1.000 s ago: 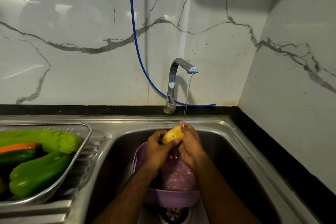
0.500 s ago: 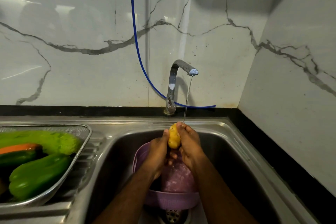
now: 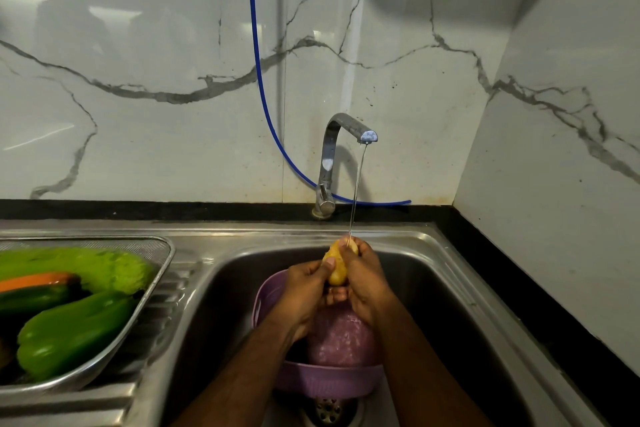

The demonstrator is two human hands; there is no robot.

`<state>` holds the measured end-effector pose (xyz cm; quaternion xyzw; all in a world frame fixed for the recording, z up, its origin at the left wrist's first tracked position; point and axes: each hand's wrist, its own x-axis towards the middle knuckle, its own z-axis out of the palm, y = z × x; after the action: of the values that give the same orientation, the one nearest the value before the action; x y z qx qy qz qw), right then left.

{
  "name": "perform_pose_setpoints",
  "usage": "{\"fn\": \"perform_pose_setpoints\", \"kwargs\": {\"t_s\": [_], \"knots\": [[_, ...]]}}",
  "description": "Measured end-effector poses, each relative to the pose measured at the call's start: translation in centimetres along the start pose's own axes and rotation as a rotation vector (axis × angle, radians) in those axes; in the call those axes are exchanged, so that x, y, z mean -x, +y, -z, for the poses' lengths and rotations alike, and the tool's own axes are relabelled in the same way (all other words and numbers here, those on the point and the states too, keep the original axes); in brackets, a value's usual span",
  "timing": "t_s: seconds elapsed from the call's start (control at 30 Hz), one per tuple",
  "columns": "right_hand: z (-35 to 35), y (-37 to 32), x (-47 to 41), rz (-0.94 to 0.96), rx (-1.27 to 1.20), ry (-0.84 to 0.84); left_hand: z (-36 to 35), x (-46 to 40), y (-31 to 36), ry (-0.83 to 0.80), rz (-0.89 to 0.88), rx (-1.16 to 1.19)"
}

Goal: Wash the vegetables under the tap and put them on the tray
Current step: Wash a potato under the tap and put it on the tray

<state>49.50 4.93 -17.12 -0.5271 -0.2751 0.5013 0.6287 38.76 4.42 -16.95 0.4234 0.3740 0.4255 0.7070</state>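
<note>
Both hands meet over the middle of the sink (image 3: 433, 253), holding a yellow potato (image 3: 336, 265) upright between them. The left hand (image 3: 304, 291) curls round its left side, thumb pressed on the skin; the right hand (image 3: 365, 282) wraps the right side, fingers bent over the top. A thin stream of water (image 3: 356, 191) drops from the tap (image 3: 341, 135) at 12 o'clock and lands on the potato's upper end.

Directly beneath the hands, toward 6 o'clock, a purple strainer (image 3: 311, 383) sits in the basin, its near rim just above the drain (image 3: 327, 411). The forearms cross over it, so most of its inside is hidden.

At 9 o'clock, on the ribbed drainboard, stands the metal tray (image 3: 162, 274) — its right rim lies near the basin's left edge, with a strip of bare steel between. It holds a green capsicum (image 3: 76, 333) at the front, a pale green gourd (image 3: 90, 267) behind it, and an orange carrot (image 3: 38, 279) between them; the left part of the tray runs out of view.

Toward 3 o'clock the basin is open and dark — free steel up to the right rim, then a black counter strip and the marble wall (image 3: 554, 184). A blue hose (image 3: 258, 80) hangs down the back wall and curves behind the tap's base.
</note>
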Motion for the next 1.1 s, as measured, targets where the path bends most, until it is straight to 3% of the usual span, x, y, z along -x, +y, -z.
{"fn": "perform_pose_setpoints", "kwargs": {"t_s": [0.1, 0.3, 0.77, 0.93, 1.1], "knots": [[0.2, -0.3, -0.2, 0.022, -0.004, 0.066, -0.3, 0.1, 0.2, -0.062, 0.041, 0.065], [1.6, -1.0, 0.4, -0.068, -0.074, -0.266, 0.1, 0.3, 0.7, -0.061, 0.04, 0.173], [2.0, -1.6, 1.1, -0.125, -0.212, -0.418, 0.5, 0.4, 1.6, -0.014, 0.108, 0.244], [2.6, -1.6, 0.9, -0.125, -0.25, -0.429, 0.4, 0.2, 1.8, -0.006, 0.091, 0.257], [1.8, -1.0, 0.5, -0.053, -0.079, -0.307, 0.0, 0.3, 1.2, -0.012, 0.058, 0.155]]}}
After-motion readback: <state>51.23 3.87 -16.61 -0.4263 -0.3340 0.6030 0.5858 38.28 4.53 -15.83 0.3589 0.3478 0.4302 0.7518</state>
